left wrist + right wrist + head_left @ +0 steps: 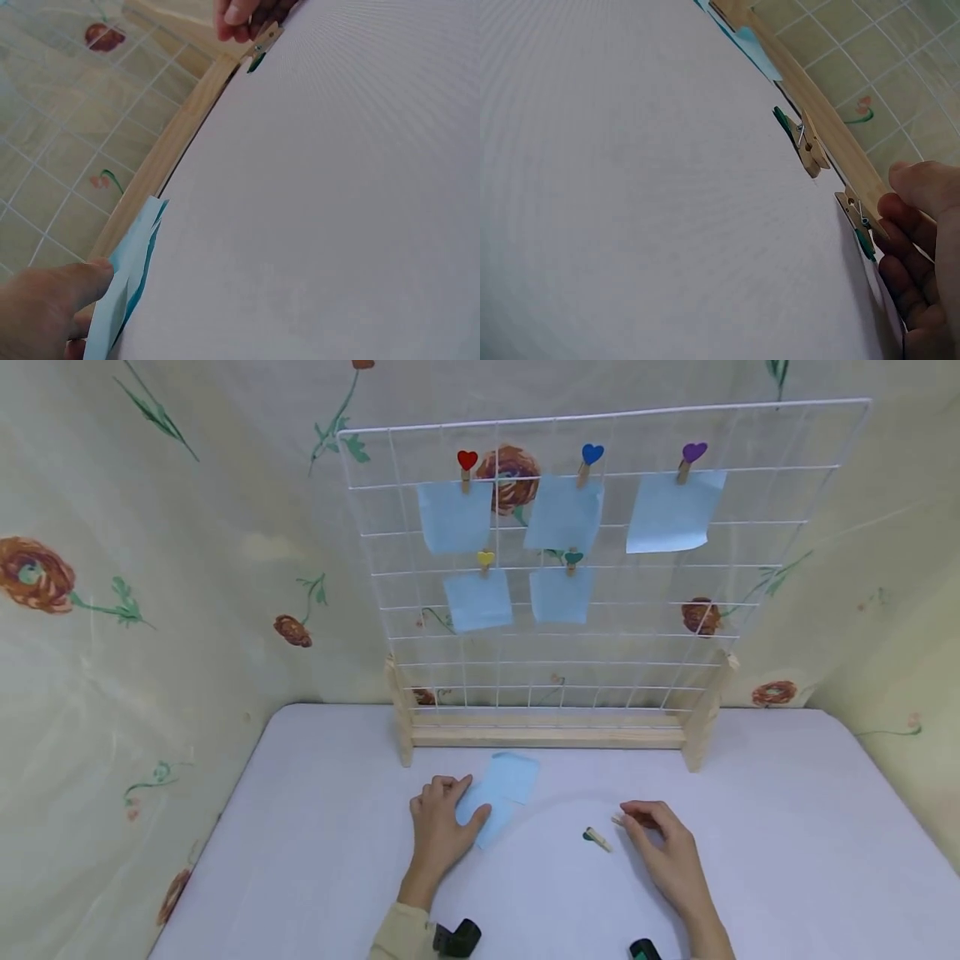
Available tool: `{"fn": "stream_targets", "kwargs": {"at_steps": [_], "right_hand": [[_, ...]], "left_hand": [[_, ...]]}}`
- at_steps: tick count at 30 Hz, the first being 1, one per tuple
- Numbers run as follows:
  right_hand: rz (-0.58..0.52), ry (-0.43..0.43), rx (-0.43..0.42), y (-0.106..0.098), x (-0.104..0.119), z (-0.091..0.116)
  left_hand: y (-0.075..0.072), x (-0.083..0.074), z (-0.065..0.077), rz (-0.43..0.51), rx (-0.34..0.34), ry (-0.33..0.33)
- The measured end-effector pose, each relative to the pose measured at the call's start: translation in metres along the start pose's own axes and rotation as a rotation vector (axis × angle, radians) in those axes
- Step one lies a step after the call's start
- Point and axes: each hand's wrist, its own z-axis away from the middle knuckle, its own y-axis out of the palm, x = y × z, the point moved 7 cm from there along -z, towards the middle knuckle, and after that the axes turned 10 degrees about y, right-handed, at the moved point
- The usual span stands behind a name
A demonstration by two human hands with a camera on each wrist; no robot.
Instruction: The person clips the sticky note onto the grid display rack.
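My left hand (441,827) rests on a small pile of light blue paper sheets (513,777), its thumb and fingers apart. In the left wrist view, the sheets (135,270) show their edges lifting beside the fingers. My right hand (663,852) pinches a small wooden clothespin (618,819), partly hidden by the fingertips. In the right wrist view this clothespin (855,217) shows a dark green end by the fingers. A second clothespin (598,839) with a dark green end lies on the table between the hands, nearer the right.
Behind the hands stands a white wire grid (615,664) in a wooden base (547,737). Several blue sheets hang on it from clothespins with coloured hearts, including a red heart (467,460) and a purple heart (694,452). A white cloth (315,860) covers the table.
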Motion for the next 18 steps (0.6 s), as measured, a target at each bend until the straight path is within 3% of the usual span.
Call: {"fn": "stream_targets", "kwargs": {"at_steps": [8,18], "right_hand": [[0.003,0.004,0.022,0.007,0.005,0.002],[-0.004,-0.019,0.009,-0.004,0.007,0.000]], "left_hand": [[-0.009,0.000,0.000,-0.033,-0.009,0.021],[-0.001,-0.002,-0.004,0.028,-0.029,0.031]]}}
